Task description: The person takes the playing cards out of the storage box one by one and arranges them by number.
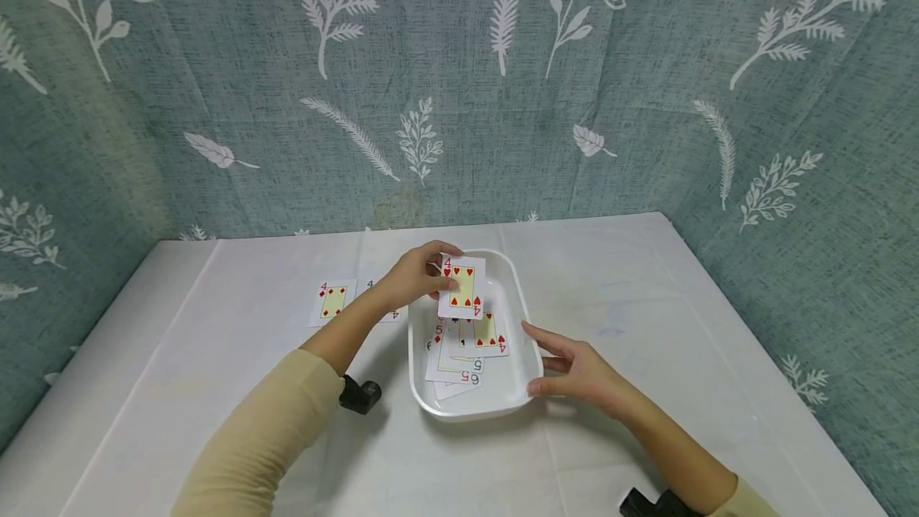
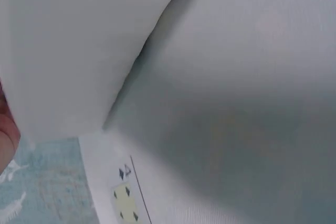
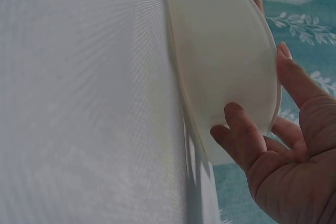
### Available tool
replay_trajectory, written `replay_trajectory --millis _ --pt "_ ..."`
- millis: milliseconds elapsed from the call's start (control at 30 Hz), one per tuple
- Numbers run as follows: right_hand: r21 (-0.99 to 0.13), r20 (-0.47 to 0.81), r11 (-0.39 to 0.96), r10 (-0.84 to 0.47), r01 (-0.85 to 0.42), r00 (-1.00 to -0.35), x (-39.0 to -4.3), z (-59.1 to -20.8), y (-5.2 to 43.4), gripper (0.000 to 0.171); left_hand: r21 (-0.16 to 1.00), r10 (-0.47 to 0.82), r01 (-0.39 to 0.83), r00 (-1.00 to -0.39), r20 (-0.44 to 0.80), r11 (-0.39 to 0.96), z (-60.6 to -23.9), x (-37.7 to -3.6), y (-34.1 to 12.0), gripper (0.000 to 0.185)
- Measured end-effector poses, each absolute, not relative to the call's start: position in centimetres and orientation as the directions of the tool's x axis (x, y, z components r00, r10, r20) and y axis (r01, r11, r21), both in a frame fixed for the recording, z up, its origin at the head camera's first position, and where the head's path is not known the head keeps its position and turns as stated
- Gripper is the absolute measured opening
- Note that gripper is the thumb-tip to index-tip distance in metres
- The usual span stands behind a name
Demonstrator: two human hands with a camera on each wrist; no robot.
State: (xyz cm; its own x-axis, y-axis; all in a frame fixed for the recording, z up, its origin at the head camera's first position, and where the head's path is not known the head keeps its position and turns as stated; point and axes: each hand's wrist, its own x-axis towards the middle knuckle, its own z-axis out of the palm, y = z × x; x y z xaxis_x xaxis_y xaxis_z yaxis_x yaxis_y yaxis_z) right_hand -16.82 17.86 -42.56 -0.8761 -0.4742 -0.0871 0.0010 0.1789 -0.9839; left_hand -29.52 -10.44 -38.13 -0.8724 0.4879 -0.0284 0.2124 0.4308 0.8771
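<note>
My left hand [image 1: 420, 274] pinches a four of hearts playing card [image 1: 462, 286] by its left edge, face up over the white tray [image 1: 517, 385]. Below it, several overlapping cards [image 1: 454, 372] lie in the tray, among them fives, a six and another red four. My right hand [image 1: 585, 369] holds the tray's right side near the front corner. The right wrist view shows that hand's fingers [image 3: 244, 129] against the tray's outer wall [image 3: 226, 56]. Only a sliver of my left hand [image 2: 6, 132] enters the left wrist view, beside the tray wall [image 2: 68, 56].
Left of the tray, a four of diamonds [image 1: 333, 303] lies face up on the white-covered table [image 1: 625, 278]. Another four [image 1: 393, 315] beside it is partly covered by my left arm. A leaf-patterned teal cloth [image 1: 459, 134] rises behind the table and along both sides.
</note>
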Motion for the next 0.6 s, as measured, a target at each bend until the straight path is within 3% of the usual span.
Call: replay_trajectory --millis 600 --pt "-0.989 -0.065 0.145 -0.487 -0.007 -0.871 -16.7 -42.6 17.8 0.085 0.897 0.391 0.195 -0.92 0.026 0.398 -37.1 -29.5 -16.1 0.053"
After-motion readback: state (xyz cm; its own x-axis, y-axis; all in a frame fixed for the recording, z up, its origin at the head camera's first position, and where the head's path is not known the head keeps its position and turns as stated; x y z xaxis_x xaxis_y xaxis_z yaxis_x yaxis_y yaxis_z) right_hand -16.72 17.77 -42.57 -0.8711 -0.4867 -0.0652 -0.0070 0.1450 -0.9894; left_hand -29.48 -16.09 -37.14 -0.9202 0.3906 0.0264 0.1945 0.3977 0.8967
